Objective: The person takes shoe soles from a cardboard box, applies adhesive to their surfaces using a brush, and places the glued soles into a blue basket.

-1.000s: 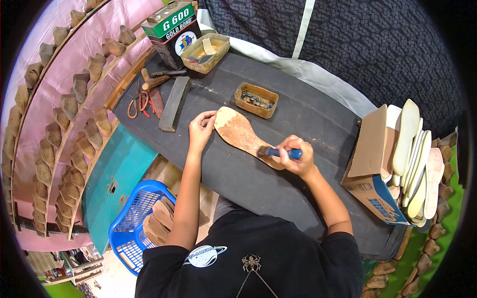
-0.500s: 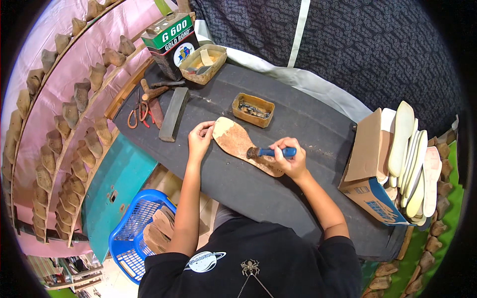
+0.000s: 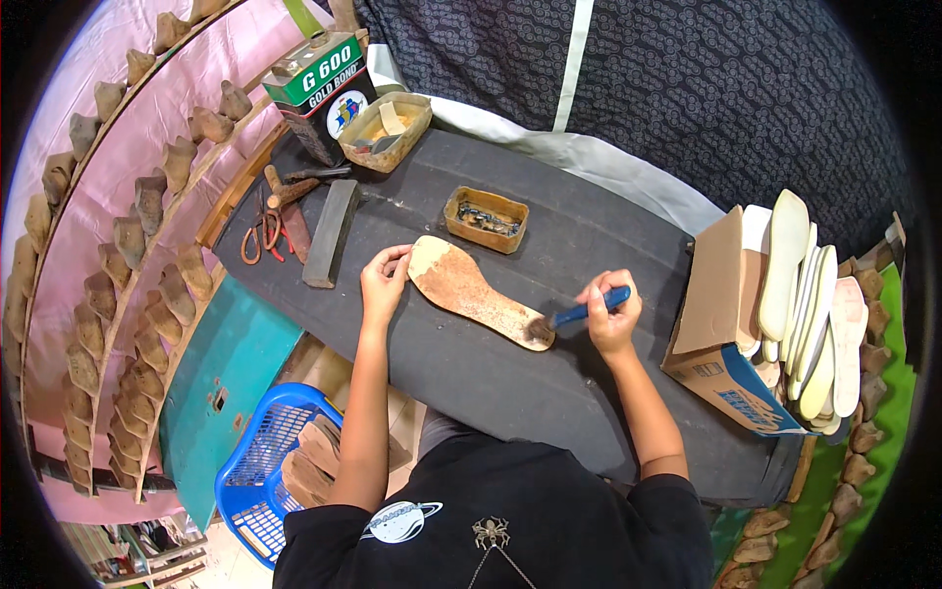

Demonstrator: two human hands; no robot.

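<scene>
Currently, the sole-shaped piece (image 3: 461,282) lies flat on the dark table (image 3: 446,368), between the two hands: its wide end is at the far left, against the left hand (image 3: 384,285), and its narrow end points near and right, just left of the right hand (image 3: 613,314). Left hand: partly closed, fingers curled, tips touching the wide end's edge; cannot tell whether they pinch it or merely steady it. Right hand: closed round the blue handle of a brush (image 3: 571,315), bristles touching the narrow end. Surface mottled brown, paler at the wide end. Small tray (image 3: 480,236) of dark bits sits just beyond the piece.
</scene>
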